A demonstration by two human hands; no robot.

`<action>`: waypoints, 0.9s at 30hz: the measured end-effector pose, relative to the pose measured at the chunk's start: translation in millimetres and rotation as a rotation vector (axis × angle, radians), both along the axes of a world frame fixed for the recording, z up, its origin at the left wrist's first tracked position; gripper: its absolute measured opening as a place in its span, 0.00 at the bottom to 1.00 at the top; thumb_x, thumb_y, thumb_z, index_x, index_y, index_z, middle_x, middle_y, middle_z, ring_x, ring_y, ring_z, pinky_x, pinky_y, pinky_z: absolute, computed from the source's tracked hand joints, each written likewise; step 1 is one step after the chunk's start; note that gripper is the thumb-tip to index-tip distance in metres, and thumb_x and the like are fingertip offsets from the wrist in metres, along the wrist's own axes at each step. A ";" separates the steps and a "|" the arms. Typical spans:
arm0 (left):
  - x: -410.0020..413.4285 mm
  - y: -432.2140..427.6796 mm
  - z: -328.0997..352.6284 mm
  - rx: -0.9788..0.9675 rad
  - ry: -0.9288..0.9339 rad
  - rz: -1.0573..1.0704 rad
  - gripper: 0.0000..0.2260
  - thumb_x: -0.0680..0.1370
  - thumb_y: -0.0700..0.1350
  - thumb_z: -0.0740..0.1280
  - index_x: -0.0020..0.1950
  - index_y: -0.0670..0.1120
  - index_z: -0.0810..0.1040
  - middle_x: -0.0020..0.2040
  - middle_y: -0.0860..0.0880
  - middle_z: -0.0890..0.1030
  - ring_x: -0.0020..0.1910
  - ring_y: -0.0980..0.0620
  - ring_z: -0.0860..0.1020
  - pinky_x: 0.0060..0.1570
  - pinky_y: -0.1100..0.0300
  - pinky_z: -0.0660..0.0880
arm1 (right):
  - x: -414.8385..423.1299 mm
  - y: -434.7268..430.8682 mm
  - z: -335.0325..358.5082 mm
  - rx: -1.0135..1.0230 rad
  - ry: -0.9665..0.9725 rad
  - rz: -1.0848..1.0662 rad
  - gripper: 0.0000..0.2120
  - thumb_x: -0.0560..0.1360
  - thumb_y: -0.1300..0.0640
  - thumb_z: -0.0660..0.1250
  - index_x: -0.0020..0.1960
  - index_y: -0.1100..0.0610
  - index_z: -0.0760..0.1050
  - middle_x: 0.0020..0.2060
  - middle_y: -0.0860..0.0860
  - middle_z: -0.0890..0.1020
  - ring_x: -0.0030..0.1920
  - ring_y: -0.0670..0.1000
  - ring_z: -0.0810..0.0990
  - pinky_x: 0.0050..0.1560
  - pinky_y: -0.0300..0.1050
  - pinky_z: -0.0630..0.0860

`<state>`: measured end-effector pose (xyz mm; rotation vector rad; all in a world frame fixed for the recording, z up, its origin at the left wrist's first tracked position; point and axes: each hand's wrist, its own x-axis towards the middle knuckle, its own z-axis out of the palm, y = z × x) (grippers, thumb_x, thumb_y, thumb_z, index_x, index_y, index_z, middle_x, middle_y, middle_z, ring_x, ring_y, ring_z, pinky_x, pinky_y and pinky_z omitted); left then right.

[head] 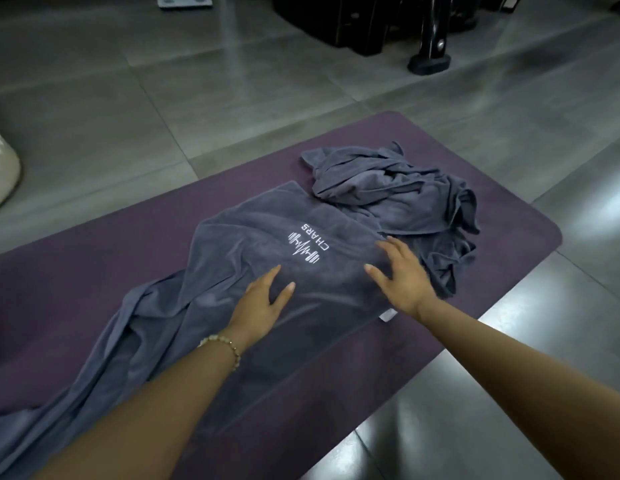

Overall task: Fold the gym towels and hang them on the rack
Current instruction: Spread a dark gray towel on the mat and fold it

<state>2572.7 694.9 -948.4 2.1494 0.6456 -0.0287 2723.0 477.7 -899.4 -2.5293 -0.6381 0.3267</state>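
Note:
A grey gym towel with a white embroidered logo lies spread across a purple mat, its near end trailing in loose folds toward the lower left. My left hand rests flat on the towel below the logo, fingers straight. Flat on the same towel's right edge lies my right hand, its fingers spread. A small white label sticks out from under the towel near my right wrist. A crumpled heap of grey towels sits on the mat just beyond my right hand. No rack is in view.
Grey floor tiles surround the mat. Black gym equipment with a foot stands at the top right. A pale rounded object sits at the left edge, and a white flat item lies at the top.

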 end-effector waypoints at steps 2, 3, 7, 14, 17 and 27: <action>-22.6 22.8 10.8 0.003 0.012 0.036 0.27 0.78 0.59 0.60 0.75 0.50 0.62 0.73 0.48 0.67 0.72 0.50 0.64 0.71 0.57 0.60 | -22.8 31.6 2.3 -0.060 0.033 0.145 0.29 0.78 0.45 0.62 0.75 0.53 0.60 0.77 0.51 0.57 0.76 0.51 0.55 0.74 0.48 0.55; -37.0 35.7 15.5 0.008 0.029 0.048 0.27 0.78 0.59 0.60 0.75 0.50 0.63 0.73 0.49 0.67 0.72 0.50 0.64 0.72 0.57 0.60 | -37.0 47.9 1.7 -0.084 0.043 0.213 0.29 0.78 0.45 0.62 0.76 0.52 0.59 0.77 0.50 0.55 0.76 0.51 0.54 0.75 0.47 0.53; -109.4 87.8 35.1 0.038 0.123 0.126 0.29 0.78 0.60 0.60 0.75 0.47 0.62 0.73 0.48 0.67 0.71 0.48 0.66 0.71 0.54 0.62 | -95.8 112.2 4.8 -0.156 0.155 0.429 0.31 0.79 0.43 0.59 0.78 0.50 0.52 0.78 0.46 0.49 0.77 0.48 0.49 0.76 0.47 0.51; -276.9 162.0 48.9 0.186 0.471 0.259 0.34 0.77 0.63 0.60 0.76 0.47 0.59 0.75 0.47 0.64 0.73 0.47 0.63 0.72 0.54 0.59 | -179.7 215.5 20.7 -0.209 0.212 0.705 0.31 0.80 0.43 0.57 0.78 0.51 0.51 0.78 0.44 0.48 0.77 0.48 0.51 0.76 0.48 0.53; -336.6 179.9 43.3 0.226 0.600 0.249 0.31 0.78 0.64 0.54 0.77 0.50 0.58 0.76 0.48 0.63 0.74 0.46 0.61 0.73 0.52 0.56 | -213.0 249.1 17.5 -0.268 0.208 0.814 0.31 0.80 0.42 0.57 0.78 0.52 0.53 0.78 0.46 0.49 0.77 0.50 0.52 0.76 0.49 0.53; -377.9 185.3 15.9 0.097 0.482 0.529 0.29 0.79 0.63 0.53 0.74 0.47 0.63 0.70 0.44 0.71 0.68 0.40 0.69 0.69 0.51 0.63 | -312.6 301.5 -9.2 -0.321 0.246 1.008 0.32 0.78 0.39 0.59 0.76 0.52 0.57 0.76 0.50 0.58 0.76 0.52 0.56 0.74 0.47 0.54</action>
